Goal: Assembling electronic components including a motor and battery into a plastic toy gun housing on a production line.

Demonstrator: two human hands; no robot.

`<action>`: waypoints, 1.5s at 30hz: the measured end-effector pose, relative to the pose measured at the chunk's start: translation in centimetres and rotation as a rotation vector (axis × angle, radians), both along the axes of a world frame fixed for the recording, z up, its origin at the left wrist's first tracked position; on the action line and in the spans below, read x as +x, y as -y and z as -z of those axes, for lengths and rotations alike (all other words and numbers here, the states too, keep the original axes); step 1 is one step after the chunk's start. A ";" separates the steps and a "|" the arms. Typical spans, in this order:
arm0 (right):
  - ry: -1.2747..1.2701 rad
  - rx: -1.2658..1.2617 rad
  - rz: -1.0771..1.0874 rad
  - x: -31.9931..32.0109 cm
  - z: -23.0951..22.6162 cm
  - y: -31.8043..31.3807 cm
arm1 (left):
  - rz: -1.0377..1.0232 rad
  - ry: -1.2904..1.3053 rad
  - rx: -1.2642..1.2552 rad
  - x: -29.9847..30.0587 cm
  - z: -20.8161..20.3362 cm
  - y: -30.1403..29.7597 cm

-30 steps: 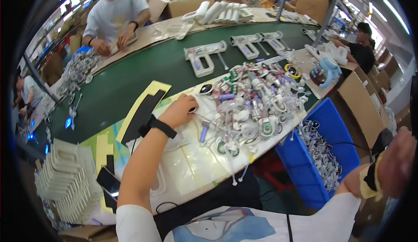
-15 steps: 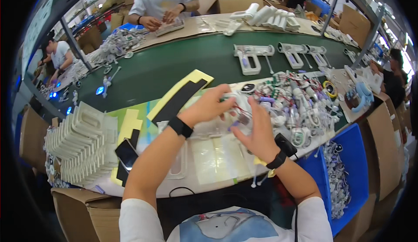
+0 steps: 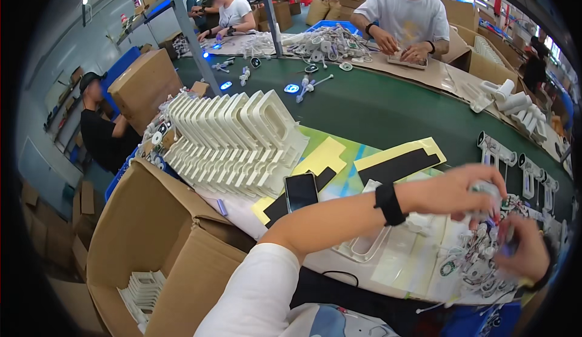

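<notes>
My left hand (image 3: 454, 192) is closed around a small whitish part with wires (image 3: 487, 192), a bit of green showing on it, above the right side of the table. Close below it, my right hand (image 3: 524, 249) is smeared by motion with its fingers curled; red wires show between the two hands. Under the hands lies a heap of small wired parts (image 3: 479, 261), white and lilac, with circuit boards among them. A white plastic frame (image 3: 368, 246) rests beneath my left forearm, beside a translucent yellowish sheet (image 3: 403, 264).
Nested white plastic housings (image 3: 236, 137) stand at the left, near a phone (image 3: 301, 192) and yellow-and-black pieces (image 3: 400, 160). A cardboard box (image 3: 176, 252) with white frames is at lower left. Beyond runs a green conveyor belt (image 3: 376, 106); a person (image 3: 406, 21) works across it.
The view has swung left, so hands and heap now appear farther right. My left hand still has the wired part; my right hand has moved below it and blurred.
</notes>
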State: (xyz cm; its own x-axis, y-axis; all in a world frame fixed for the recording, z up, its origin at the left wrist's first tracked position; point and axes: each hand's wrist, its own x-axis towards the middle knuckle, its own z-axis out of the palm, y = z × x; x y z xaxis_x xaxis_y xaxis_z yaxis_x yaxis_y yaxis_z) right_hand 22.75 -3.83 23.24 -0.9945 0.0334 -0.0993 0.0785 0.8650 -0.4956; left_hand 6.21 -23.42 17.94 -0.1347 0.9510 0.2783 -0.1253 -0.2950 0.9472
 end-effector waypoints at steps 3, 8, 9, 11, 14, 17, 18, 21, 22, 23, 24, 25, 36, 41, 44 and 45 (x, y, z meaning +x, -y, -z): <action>-0.428 0.388 -0.224 -6.5 0.1 -1.1 | -0.188 0.032 0.003 -3.7 0.5 1.0; -0.436 0.480 -0.420 -15.8 8.4 -0.5 | -0.189 0.081 -0.067 -9.6 6.6 4.4; -0.366 0.470 -0.409 -17.1 11.0 -0.4 | -0.191 0.139 -0.124 -9.9 7.8 5.4; -0.302 0.498 -0.432 -19.2 15.5 0.4 | -0.244 0.109 -0.288 -9.9 9.0 7.0; -0.561 0.364 -0.292 -19.5 18.1 2.9 | -0.293 -0.062 -0.409 -11.1 10.3 8.4; -0.378 0.169 -0.151 -18.0 17.8 5.5 | -0.391 -0.254 -0.502 -10.8 9.9 10.0; -0.174 0.034 -0.098 -17.4 18.0 6.3 | -0.393 -0.313 -0.513 -10.7 9.8 10.7; -0.302 0.074 -0.210 -13.9 20.1 9.4 | -0.376 -0.363 -0.531 -10.3 10.9 11.1; -0.302 0.060 -0.205 -13.0 20.2 10.8 | -0.413 -0.384 -0.522 -9.8 11.4 11.4; -0.257 0.116 -0.228 -12.0 19.9 12.1 | -0.450 -0.406 -0.513 -9.1 11.9 11.7; -0.213 0.177 -0.245 -11.4 20.0 12.7 | -0.505 -0.457 -0.504 -8.2 12.1 11.6; -0.213 0.166 -0.236 -11.1 20.4 12.8 | -0.495 -0.462 -0.513 -7.6 12.0 11.6; -0.511 0.441 -0.417 -9.8 21.7 9.9 | -0.822 -0.679 -0.559 -2.1 13.3 11.3; -0.528 0.395 -0.435 -9.4 21.8 9.4 | -0.872 -0.639 -0.513 -1.3 13.7 11.3; -0.514 0.412 -0.447 -9.2 21.8 9.2 | -0.827 -0.605 -0.583 -1.5 13.2 11.1; -0.501 0.422 -0.445 -9.3 21.7 9.1 | -0.828 -0.611 -0.586 -1.4 13.1 11.0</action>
